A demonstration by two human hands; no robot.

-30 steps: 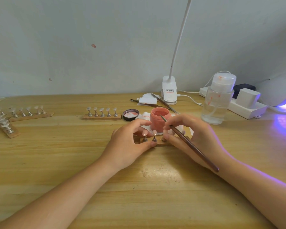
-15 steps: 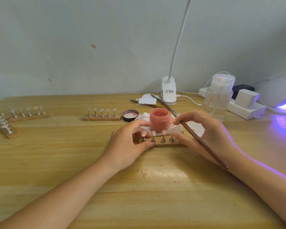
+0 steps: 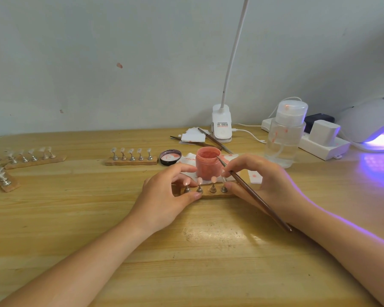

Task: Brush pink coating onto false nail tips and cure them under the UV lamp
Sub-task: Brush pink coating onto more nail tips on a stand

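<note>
A small wooden strip point(image 3: 211, 194) with several pink-coated nail tips point(image 3: 213, 180) on metal stands lies at the table's centre. My left hand point(image 3: 164, 191) grips the strip's left end, thumb in front and fingers behind. My right hand point(image 3: 262, 182) holds a thin brown brush point(image 3: 253, 193), its tip pointing up-left toward the rim of the open pink jar point(image 3: 208, 162) just behind the strip. The UV lamp point(image 3: 372, 125) glows violet at the far right.
A second strip of clear tips point(image 3: 131, 156) and the jar lid point(image 3: 170, 157) sit left of the jar. More strips point(image 3: 31, 157) lie far left. A clear pump bottle point(image 3: 285, 134), power strip point(image 3: 319, 140), clip lamp point(image 3: 222, 125) and spare brushes point(image 3: 213, 140) stand behind.
My right hand drew back to the right, uncovering the strip's right tips, then tilted the brush tip back toward the jar rim. My left hand stayed on the strip.
</note>
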